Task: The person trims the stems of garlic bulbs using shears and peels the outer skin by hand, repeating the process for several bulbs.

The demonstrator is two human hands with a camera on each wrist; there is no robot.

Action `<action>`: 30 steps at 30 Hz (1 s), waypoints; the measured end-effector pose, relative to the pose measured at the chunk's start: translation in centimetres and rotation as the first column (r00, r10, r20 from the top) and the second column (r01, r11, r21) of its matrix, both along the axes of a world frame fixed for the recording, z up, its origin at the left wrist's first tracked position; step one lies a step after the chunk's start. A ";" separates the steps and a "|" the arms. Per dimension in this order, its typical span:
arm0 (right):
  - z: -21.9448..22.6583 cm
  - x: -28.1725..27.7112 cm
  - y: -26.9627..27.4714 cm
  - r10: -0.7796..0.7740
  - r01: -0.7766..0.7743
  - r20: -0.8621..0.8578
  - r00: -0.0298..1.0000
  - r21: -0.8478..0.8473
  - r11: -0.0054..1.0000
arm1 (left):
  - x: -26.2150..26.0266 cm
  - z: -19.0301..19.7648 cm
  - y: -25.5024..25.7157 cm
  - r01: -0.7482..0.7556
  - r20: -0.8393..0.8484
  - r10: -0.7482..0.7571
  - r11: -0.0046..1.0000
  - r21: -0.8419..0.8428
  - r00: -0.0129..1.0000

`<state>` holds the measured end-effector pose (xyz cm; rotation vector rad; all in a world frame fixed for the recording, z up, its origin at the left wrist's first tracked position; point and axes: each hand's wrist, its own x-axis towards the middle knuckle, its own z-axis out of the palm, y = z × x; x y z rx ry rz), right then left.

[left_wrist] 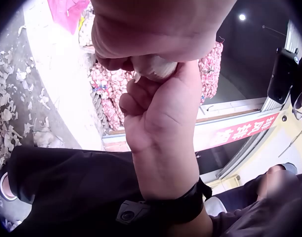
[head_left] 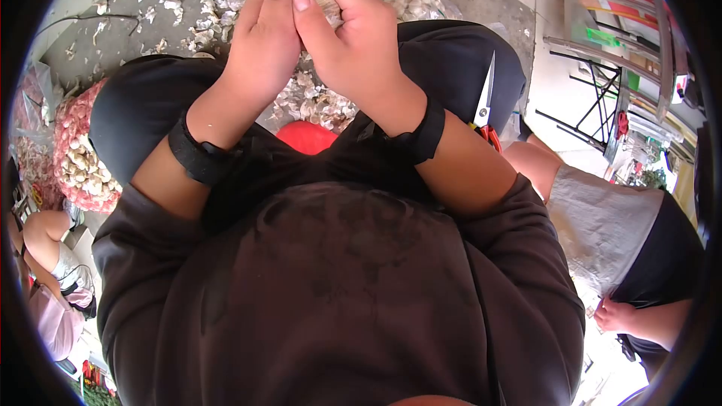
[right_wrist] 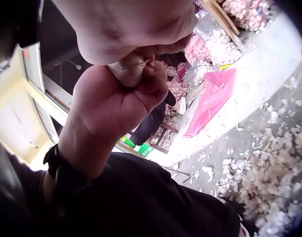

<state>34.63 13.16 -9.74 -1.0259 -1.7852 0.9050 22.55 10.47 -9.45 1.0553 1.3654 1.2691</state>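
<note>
Both hands meet around one garlic bulb (head_left: 325,6), held up in front of the knees. My left hand (head_left: 265,30) covers its left side, thumb along the top. From the right, my right hand (head_left: 357,41) grips the same bulb with curled fingers and the thumb laid near the other thumb. Part of the pale bulb (left_wrist: 157,66) shows between the palms in the left wrist view. The right wrist view shows the bulb (right_wrist: 127,70) too, pressed between the two hands, with its far side hidden by fingers.
Scissors (head_left: 487,98) lie on the right thigh. A red mesh bag of garlic (head_left: 83,169) stands beside the left knee. Garlic skins (head_left: 312,101) cover the floor between the legs and ahead. Another person (head_left: 609,225) is close on the right. A pink plastic sheet (right_wrist: 212,101) lies on the floor.
</note>
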 end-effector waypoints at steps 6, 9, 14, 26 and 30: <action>-1.4 0.0 -0.6 -0.033 0.032 -0.194 0.980 -0.008 0.999 | 0.1 -0.7 -0.1 0.052 0.225 -0.048 0.999 -0.015 0.973; -1.1 -0.2 -1.2 -0.053 0.022 -0.316 0.947 -0.101 0.995 | 0.3 -0.3 0.0 0.057 0.157 -0.064 0.997 0.044 0.986; -1.0 -0.3 -1.5 -0.093 0.015 -0.395 0.914 -0.195 0.981 | 0.0 -0.7 0.1 0.091 0.139 -0.103 0.992 0.090 0.985; -0.1 -0.1 -0.7 0.066 -0.112 -0.234 0.970 -0.186 0.976 | -1.3 -0.7 0.5 0.019 0.099 -0.028 0.995 0.098 0.995; 0.0 0.1 -0.7 0.015 -0.096 -0.296 0.955 -0.262 0.960 | -1.1 -0.7 0.5 0.051 -0.020 -0.049 0.983 0.179 0.999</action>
